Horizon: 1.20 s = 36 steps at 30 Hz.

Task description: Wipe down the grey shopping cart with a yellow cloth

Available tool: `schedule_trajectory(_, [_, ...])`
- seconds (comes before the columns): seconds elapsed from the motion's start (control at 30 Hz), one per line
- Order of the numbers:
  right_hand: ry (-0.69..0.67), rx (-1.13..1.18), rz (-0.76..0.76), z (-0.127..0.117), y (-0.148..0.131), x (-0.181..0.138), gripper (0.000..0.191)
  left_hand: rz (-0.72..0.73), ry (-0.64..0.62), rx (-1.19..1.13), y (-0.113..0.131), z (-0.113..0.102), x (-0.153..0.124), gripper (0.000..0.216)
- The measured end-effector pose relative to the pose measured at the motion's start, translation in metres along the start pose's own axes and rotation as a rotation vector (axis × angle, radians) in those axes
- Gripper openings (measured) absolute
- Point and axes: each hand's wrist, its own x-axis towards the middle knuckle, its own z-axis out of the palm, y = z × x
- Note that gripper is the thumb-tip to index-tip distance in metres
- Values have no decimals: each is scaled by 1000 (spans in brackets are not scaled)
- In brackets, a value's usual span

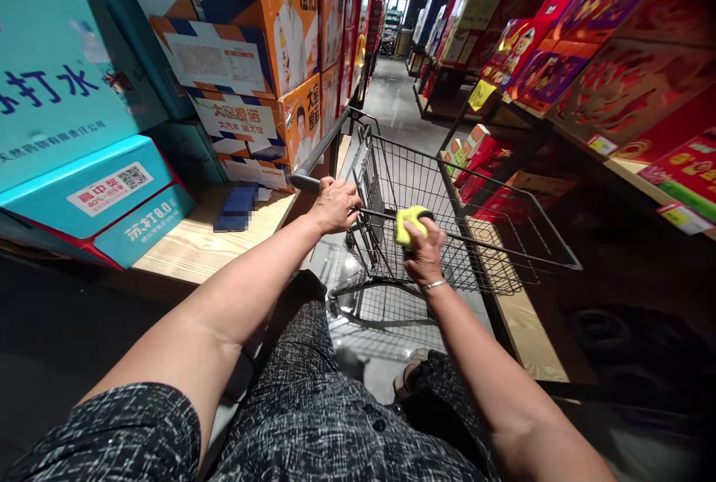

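A black wire shopping cart (447, 168) stands in front of me, turned sideways in the aisle. My left hand (335, 204) is closed around the cart's frame, close to the end of its grey handle (305, 182). In my right hand (426, 247) is a yellow-green cloth (410, 225) with a dark part at its edge. The fingers press this cloth against the top rail of the basket's side. Only wire mesh shows inside the basket.
Stacked orange-and-white cartons (240, 120) and turquoise boxes (101, 198) stand on a wooden shelf (184, 247) at left, beside a dark blue flat object (236, 206). Red gift boxes (609, 79) fill shelves at right. A grey floor aisle (388, 86) runs ahead.
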Motion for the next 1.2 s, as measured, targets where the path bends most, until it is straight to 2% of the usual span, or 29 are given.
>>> schedule_trajectory(0.1, [-36,-45,-166,26,-39,21,57,5,10,-1,-4,1,-1,18])
schedule_trajectory(0.2, [-79,-109,-278,48,-45,14,54,10,36,-20,-8,2,-1,17])
schedule_trajectory(0.3, [-274,-171,-260,66,-25,-25,51,15,55,-38,-13,4,0,16])
schedule_trajectory(0.47, [-847,-245,-22,74,27,-102,53,6,75,-32,-21,9,4,17])
schedule_trajectory(0.53, [-938,-253,27,73,43,-119,46,1,63,-28,-23,10,5,17])
schedule_trajectory(0.57, [-923,-244,33,74,49,-125,40,-2,57,-24,-23,10,5,18])
schedule_trajectory(0.67, [-767,-174,10,76,55,-125,25,-11,46,-10,-23,8,5,18])
schedule_trajectory(0.73, [-667,-130,-34,73,50,-112,28,-19,41,1,-22,7,4,18])
schedule_trajectory(0.8, [-584,-120,-109,62,41,-89,38,-40,31,21,-19,6,4,18])
schedule_trajectory(0.9, [-344,-108,-211,32,24,-42,51,-107,27,73,-9,4,7,20])
schedule_trajectory(0.97, [-175,-108,-185,14,16,-12,57,-117,34,100,1,4,10,20])
schedule_trajectory(1.03, [-62,-106,-132,7,13,7,59,-76,26,87,13,5,13,22])
schedule_trajectory(1.1, [-25,-92,-117,13,17,7,56,-9,-27,37,24,9,17,34])
schedule_trajectory(1.2, [-113,-89,-115,37,33,-32,48,34,-187,-10,35,18,21,54])
